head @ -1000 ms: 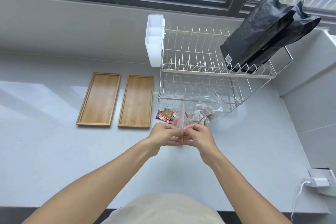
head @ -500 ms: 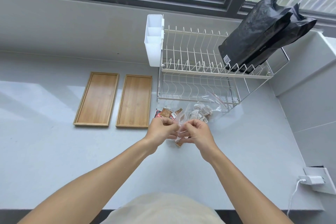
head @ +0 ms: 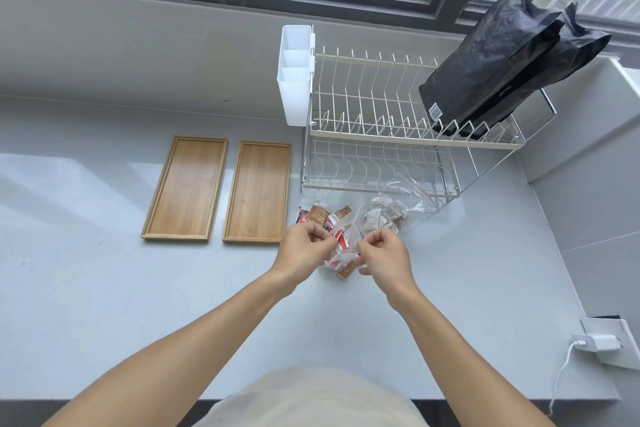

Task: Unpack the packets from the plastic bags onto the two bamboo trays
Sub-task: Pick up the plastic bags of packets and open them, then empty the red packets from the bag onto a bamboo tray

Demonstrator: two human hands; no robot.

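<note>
Pale grey and glossy under a wide window, the surface [head: 104, 288] carries everything in a loose row. Farthest left lie the two bamboo trays, the left tray [head: 185, 188] and the right tray [head: 258, 191], side by side, flat and bare, their low rims stiff enough to stop small things sliding off. Just right of them, the left hand [head: 304, 248] and right hand [head: 382, 253] meet over a clear plastic bag [head: 344, 246] of red and brown packets [head: 341, 241]; the fingers of each hand are curled closed, pinching opposite lips of the bag's mouth, apparently to pull it apart. The film looks thin, limp and slick, so a hold near the seal edge, not the belly, seems the best purchase. A few brown packets [head: 320, 213] lie beyond the left hand; whether loose or inside the film, I cannot tell. They look light and slightly crinkly, easy to take by the edges. Further right a second clear bag [head: 398, 208] of pale packets rests against the foot of a white dish rack [head: 398, 135], which holds two black pouches [head: 502, 62].
</note>
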